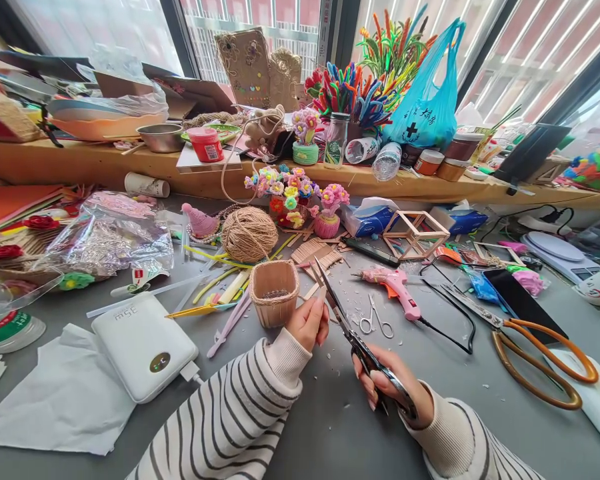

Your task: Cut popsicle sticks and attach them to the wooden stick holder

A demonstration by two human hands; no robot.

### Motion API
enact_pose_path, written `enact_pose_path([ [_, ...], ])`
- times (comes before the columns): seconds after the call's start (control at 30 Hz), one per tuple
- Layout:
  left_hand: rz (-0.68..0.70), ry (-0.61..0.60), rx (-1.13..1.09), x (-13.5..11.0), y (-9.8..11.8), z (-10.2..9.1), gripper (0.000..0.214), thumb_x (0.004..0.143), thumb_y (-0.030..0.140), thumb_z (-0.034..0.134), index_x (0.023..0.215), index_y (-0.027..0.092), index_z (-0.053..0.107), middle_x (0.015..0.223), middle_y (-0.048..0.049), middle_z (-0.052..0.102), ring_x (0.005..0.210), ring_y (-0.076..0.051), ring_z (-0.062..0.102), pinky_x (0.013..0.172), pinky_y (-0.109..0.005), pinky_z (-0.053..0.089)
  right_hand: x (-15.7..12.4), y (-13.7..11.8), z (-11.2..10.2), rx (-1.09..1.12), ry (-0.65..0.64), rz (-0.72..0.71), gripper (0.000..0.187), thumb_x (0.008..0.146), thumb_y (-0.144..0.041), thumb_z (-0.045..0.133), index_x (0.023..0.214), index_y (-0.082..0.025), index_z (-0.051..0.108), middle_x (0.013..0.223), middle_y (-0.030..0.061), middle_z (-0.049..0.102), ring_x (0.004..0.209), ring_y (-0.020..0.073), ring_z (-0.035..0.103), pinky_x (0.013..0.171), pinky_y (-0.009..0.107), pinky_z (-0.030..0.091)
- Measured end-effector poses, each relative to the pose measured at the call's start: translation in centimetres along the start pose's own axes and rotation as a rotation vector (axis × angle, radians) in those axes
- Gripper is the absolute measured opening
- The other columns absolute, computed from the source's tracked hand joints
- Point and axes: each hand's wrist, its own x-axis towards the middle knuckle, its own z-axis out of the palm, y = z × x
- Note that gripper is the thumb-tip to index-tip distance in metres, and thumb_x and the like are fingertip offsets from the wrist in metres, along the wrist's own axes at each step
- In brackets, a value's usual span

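Black scissors (pixel 349 327) in the right hand (pixel 397 381), held above the grey tabletop (pixel 325 427), blades pointing up and away from the person, slightly parted. Right hand curled round the handles. Left hand (pixel 307 324) drawn nearly closed, thumb and fingertips pinched on a small pale piece (pixel 323 292) close to the blades; too little shows to say what it is. Small wooden basket (pixel 274 313) upright just beyond the left hand, overlapping it from here; whether they touch, cannot tell. Behind the basket, a ball of twine (pixel 250 233); to its right, flat wooden sticks (pixel 316 257) in a loose heap. Beyond the right hand, small silver scissors (pixel 376 319), then a pink glue gun (pixel 397 288) lying on its side. Farther right, orange-handled scissors (pixel 499 322); well left, a white power bank (pixel 145 343). On the ledge behind, a blue plastic bag (pixel 425 100).
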Motion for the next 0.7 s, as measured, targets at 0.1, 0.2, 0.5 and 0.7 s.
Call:
enact_pose_path([
  [0.1, 0.016, 0.004, 0.005, 0.09, -0.14, -0.07, 0.04, 0.075, 0.055, 0.039, 0.06, 0.018, 0.04, 0.029, 0.0098, 0.033, 0.025, -0.003, 0.025, 0.032, -0.019, 0.016, -0.17, -0.24, 0.0, 0.005, -0.003, 0.016, 0.05, 0.063, -0.064, 0.052, 0.072, -0.015, 0.044, 0.047, -0.0066, 0.038, 0.037, 0.005, 0.036, 0.038, 0.02, 0.035],
  [0.2, 0.031, -0.012, 0.01, 0.24, -0.25, -0.2, 0.042, 0.072, 0.058, 0.04, 0.059, 0.018, 0.039, 0.029, 0.0097, 0.034, 0.025, -0.004, 0.026, 0.031, -0.019, 0.017, -0.3, -0.42, 0.06, -0.007, 0.002, 0.017, 0.05, 0.063, -0.064, 0.052, 0.071, -0.015, 0.044, 0.047, -0.0065, 0.038, 0.037, 0.005, 0.036, 0.038, 0.02, 0.035],
  [0.5, 0.075, -0.025, 0.03, 0.11, 0.01, 0.03, 0.04, 0.076, 0.053, 0.041, 0.054, 0.019, 0.036, 0.027, 0.0102, 0.027, 0.025, -0.004, 0.022, 0.032, -0.02, 0.018, -0.34, -0.46, 0.03, -0.064, 0.014, 0.007, 0.044, 0.064, -0.058, 0.056, 0.065, -0.017, 0.042, 0.043, -0.0064, 0.042, 0.034, 0.0062, 0.04, 0.037, 0.021, 0.038],
  [0.7, 0.065, -0.063, 0.017, 0.29, -0.23, -0.04, 0.039, 0.074, 0.052, 0.043, 0.054, 0.019, 0.036, 0.027, 0.0106, 0.027, 0.026, -0.003, 0.023, 0.035, -0.019, 0.023, -0.19, -0.74, -0.31, -0.061, -0.047, 0.081, 0.043, 0.061, -0.056, 0.059, 0.063, -0.016, 0.043, 0.045, -0.0042, 0.048, 0.038, 0.0083, 0.047, 0.04, 0.023, 0.043],
])
